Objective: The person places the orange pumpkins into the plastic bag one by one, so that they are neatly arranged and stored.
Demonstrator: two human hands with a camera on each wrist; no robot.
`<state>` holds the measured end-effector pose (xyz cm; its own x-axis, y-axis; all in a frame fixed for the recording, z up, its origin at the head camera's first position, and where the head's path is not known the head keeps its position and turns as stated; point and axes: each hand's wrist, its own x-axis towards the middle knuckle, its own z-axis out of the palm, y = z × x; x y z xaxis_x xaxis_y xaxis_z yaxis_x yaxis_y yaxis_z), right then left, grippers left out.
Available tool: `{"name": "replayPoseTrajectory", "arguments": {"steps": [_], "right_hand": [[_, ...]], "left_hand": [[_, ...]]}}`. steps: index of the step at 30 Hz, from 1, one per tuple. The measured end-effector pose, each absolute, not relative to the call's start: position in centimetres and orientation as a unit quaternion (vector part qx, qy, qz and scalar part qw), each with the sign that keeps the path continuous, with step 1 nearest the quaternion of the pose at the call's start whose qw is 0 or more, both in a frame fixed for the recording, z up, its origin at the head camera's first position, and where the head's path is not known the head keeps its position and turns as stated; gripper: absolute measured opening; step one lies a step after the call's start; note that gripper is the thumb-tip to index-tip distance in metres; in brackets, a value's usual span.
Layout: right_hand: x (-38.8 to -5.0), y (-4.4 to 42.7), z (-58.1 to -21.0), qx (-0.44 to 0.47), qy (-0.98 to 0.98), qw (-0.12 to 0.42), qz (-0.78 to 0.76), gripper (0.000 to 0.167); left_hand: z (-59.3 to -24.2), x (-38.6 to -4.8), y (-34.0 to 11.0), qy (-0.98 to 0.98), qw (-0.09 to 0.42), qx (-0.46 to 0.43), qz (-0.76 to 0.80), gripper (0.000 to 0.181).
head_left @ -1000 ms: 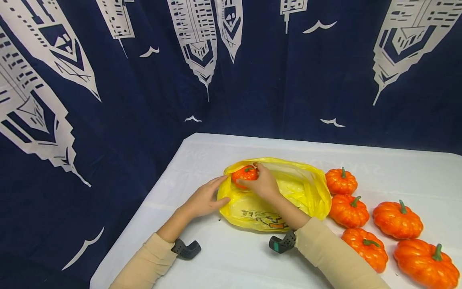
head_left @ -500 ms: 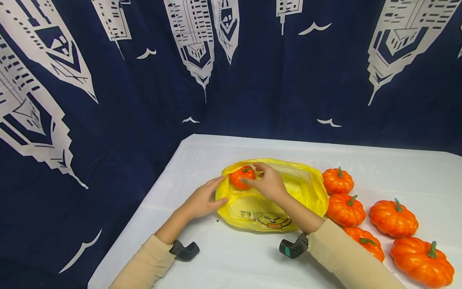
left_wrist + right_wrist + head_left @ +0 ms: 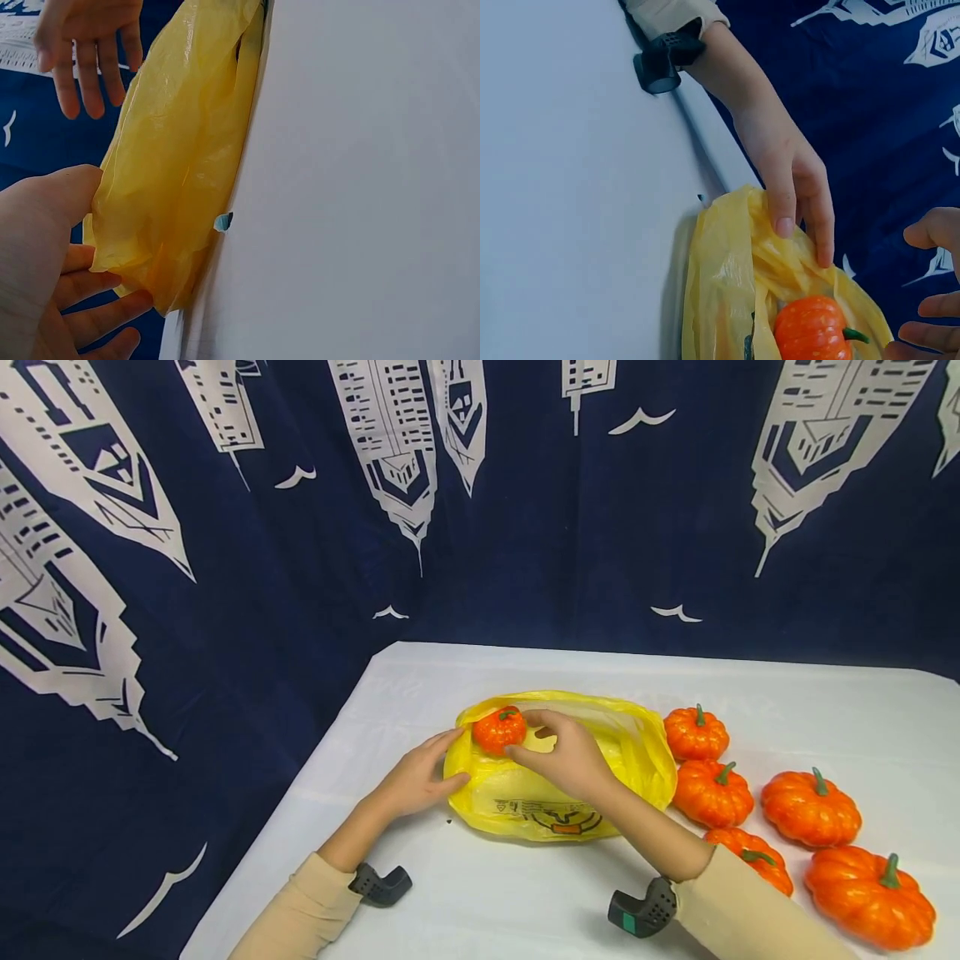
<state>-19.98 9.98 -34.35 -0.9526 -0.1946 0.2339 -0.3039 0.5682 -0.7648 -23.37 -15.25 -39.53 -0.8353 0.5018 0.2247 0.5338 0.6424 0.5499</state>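
In the head view a yellow plastic bag (image 3: 637, 752) lies on the white table with its mouth spread wide. A small orange pumpkin (image 3: 495, 732) with a green stem sits inside its left end. My left hand (image 3: 416, 781) touches the bag's left rim with loosely spread thumb and fingers; the left wrist view shows this hand (image 3: 45, 247) beside the bag's yellow side (image 3: 172, 150). Over the bag, to the right of the pumpkin, my right hand (image 3: 570, 760) has parted thumb and fingers. The right wrist view shows a gap between its fingers (image 3: 937, 307) and the pumpkin (image 3: 814, 330).
Several orange pumpkins stand right of the bag; the closest (image 3: 697, 733) and another (image 3: 712, 793) are near its right side, and a large one (image 3: 870, 897) lies nearer me. The white table (image 3: 487, 902) ends before a dark blue printed curtain (image 3: 525, 577).
My right hand has let go of the pumpkin and drawn back to the right, its fingers parting. The pumpkin stays at the bag's left end. My left hand keeps its place at the rim.
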Motion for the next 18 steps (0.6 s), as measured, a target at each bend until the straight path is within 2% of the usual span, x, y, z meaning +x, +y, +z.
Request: {"name": "replayPoseTrajectory", "arguments": {"steps": [18], "right_hand": [[-15.6,13.7,-32.8,0.106,-0.885,0.109,0.440,0.032]], "left_hand": [[-39.7,-23.6,-15.1,-0.908,0.022,-0.285,-0.307,0.071]]}}
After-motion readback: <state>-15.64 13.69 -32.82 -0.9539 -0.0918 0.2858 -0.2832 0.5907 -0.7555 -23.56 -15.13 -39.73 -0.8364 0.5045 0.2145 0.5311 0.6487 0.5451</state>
